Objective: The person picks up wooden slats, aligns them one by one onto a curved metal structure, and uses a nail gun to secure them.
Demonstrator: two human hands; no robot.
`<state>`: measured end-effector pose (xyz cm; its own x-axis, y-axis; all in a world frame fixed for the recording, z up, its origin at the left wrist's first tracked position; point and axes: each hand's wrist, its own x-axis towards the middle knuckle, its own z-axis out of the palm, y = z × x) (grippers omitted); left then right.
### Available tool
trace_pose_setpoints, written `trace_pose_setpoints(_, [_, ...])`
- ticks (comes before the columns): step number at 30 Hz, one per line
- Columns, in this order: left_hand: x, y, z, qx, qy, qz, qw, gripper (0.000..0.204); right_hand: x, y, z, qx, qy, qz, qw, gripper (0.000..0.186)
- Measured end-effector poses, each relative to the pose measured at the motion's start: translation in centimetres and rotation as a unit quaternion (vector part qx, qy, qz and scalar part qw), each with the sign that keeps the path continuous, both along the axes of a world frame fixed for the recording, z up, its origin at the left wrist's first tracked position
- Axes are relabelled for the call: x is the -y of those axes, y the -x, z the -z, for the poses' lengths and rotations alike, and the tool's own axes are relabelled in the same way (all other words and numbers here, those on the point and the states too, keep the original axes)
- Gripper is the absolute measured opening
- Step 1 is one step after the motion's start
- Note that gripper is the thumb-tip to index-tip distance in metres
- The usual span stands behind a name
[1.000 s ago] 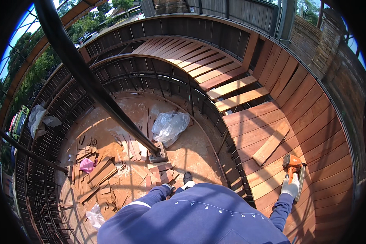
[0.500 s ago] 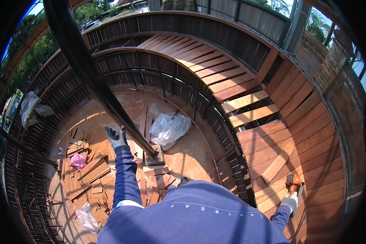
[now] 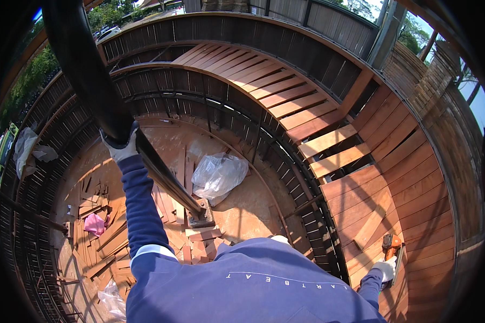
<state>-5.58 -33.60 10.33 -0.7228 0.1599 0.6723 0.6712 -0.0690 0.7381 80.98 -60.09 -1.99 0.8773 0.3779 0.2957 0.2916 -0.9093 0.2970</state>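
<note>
My left hand (image 3: 123, 144), in a grey glove, reaches up and grips the thick black steel pole (image 3: 81, 70) that slants down to a base plate on the floor. My right hand (image 3: 385, 267), also gloved, is closed on an orange nail gun (image 3: 392, 243) at the lower right, over curved bench planks (image 3: 350, 188) of reddish wood. A loose pale board (image 3: 373, 219) lies on the planks just beyond the gun.
Upper bench slats (image 3: 253, 75) have gaps, two paler. A curved dark railing (image 3: 64, 124) rings the lower floor (image 3: 253, 210), which holds scattered board offcuts (image 3: 99, 242), a clear plastic sheet (image 3: 218, 177) and pink cloth (image 3: 95, 225). Another pole (image 3: 27, 215) slants at the left.
My left hand has risen from beside my body, opened near the pole, and now grasps it. The view has shifted slightly; my right hand stays with the nail gun.
</note>
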Motion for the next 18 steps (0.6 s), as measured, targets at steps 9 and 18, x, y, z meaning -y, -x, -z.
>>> trace_pose_setpoints(9, [-0.3, -0.8, -0.1, 0.000, -0.034, 0.043, 0.998, 0.104, -0.3, 1.2, -1.2, -0.013, -0.017, 0.025, 0.999, 0.043])
trace_pose_setpoints(18, [-0.6, -0.7, 0.6, -0.019, -0.055, 0.042, 0.997, 0.108, 0.2, -1.5, 1.6, 0.054, -0.046, -0.008, 0.997, 0.034])
